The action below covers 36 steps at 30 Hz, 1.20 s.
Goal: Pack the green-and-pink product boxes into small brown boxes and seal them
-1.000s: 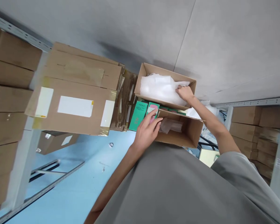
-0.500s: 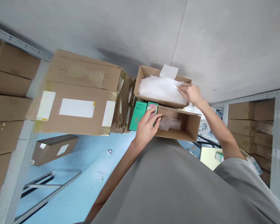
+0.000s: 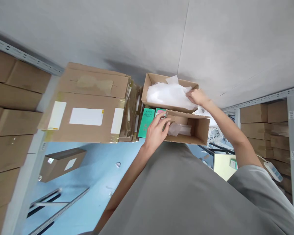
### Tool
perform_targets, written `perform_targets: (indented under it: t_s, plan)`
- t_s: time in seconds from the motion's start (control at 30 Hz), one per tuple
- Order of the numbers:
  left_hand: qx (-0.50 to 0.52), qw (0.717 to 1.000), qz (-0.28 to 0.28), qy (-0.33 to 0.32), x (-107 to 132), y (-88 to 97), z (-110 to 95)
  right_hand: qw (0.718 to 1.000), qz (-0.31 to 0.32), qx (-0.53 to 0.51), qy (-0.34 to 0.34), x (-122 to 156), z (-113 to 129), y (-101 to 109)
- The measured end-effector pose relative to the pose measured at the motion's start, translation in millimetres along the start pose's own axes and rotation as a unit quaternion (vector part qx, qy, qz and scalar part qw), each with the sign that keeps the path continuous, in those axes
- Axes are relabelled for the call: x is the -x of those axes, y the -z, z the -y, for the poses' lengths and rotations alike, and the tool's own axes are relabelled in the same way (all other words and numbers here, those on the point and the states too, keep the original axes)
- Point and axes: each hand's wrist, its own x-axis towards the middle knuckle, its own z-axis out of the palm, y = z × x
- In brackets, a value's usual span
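Note:
My right hand [image 3: 195, 96] pinches the edge of thin white packing sheets [image 3: 166, 94] that fill the rear open cardboard box [image 3: 145, 89]. In front of it stands a second open cardboard box [image 3: 201, 132], with a few translucent white pieces [image 3: 178, 129] on its bottom. My left hand [image 3: 157, 131] rests at this box's left end, its fingers apart and slightly bent over the edge. Left of that hand is a green printed box [image 3: 146, 120]. Another green box with a pink patch [image 3: 159, 112] is partly covered by the fingers.
Flattened cartons [image 3: 90, 98] stand stacked on the left. Shelves of cardboard boxes rise at the left [image 3: 14, 120] and right [image 3: 256, 129]. A closed carton [image 3: 61, 163] is on the blue floor [image 3: 98, 182]. A grey wall [image 3: 142, 32] is behind. White scraps [image 3: 217, 135] lie to the right.
The packing sheets have shifted: the upright white flap sits lower and the pile looks more crumpled. My right hand's fingers have closed more tightly on the sheet. My left hand stays at the near box.

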Motion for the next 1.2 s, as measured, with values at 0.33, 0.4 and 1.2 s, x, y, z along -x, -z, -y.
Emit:
perform_targets:
  t_s: [0.33,0.4,1.2]
  plan:
    - [0.016,0.999,-0.043,0.011,-13,7.1,-3,0.985,-0.164,-0.055,-0.019,46,11,32]
    - [0.011,0.997,-0.079,0.017,-22,13.3,-2,0.975,-0.206,-0.08,-0.005,60,19,37]
    - [-0.025,0.959,0.218,-0.178,-38,14.5,-62,0.974,-0.189,-0.109,-0.055,242,83,-31]
